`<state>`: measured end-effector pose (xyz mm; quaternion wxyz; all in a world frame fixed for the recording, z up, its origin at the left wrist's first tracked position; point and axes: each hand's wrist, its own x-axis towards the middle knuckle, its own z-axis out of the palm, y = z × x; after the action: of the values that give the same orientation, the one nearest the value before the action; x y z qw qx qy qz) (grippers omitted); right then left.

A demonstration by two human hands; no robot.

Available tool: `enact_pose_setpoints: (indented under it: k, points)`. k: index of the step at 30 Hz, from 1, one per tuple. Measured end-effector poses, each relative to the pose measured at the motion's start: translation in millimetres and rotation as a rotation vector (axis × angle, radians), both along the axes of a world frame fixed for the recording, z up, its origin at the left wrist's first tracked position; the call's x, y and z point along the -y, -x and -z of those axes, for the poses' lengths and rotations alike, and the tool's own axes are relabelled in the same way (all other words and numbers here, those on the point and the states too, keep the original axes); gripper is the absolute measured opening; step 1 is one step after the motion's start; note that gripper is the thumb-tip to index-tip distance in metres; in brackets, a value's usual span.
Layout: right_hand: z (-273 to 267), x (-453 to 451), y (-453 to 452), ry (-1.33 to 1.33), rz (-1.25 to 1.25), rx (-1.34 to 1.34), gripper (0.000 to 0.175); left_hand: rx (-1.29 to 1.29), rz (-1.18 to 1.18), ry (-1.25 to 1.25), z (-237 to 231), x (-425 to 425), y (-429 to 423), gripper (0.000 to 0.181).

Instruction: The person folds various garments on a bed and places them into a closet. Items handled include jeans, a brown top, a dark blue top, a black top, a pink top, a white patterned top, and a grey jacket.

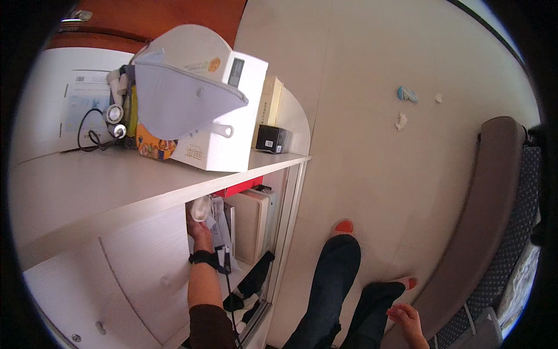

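My left hand [199, 232] reaches into an open shelf compartment under the white counter [144, 179], with a black band on the wrist. It holds a whitish, translucent object [201, 208], too blurred to name; some of the fingers are hidden. Beside that hand stand papers [221, 222] and a cream, tray-like panel [249, 218]. A red flat item [239, 186] lies just below the counter top. My right hand [405, 320] hangs by my leg near the bench, its fingers loosely curled and nothing visible in them.
A white box [235, 148] with a grey face mask [183, 100] against it stands on the counter. A small black box [273, 139] is near its end. A brown padded bench [484, 200] runs along the right. Crumpled scraps [407, 94] lie on the tiled floor [375, 174].
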<state>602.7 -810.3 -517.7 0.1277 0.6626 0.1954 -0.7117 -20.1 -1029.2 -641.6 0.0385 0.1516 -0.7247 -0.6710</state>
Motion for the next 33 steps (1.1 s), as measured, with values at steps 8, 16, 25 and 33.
enact_pose_setpoints:
  k: [8,16,25,33]
  points:
    - [27.2,11.4,10.6,0.05,-0.07,0.043,0.022,0.124,0.224,-0.424,44.8,7.1,46.9,0.026]
    - [27.7,5.6,7.2,0.051,-0.121,0.025,0.02,0.263,0.174,-0.159,51.0,-15.4,23.8,0.031]
    - [35.8,-1.9,-9.1,0.02,-0.108,0.076,0.02,0.246,0.325,0.428,65.8,56.9,26.2,0.041]
    - [36.9,5.1,-14.8,0.068,-0.063,0.016,0.021,0.625,0.402,0.516,46.8,36.3,18.3,0.046]
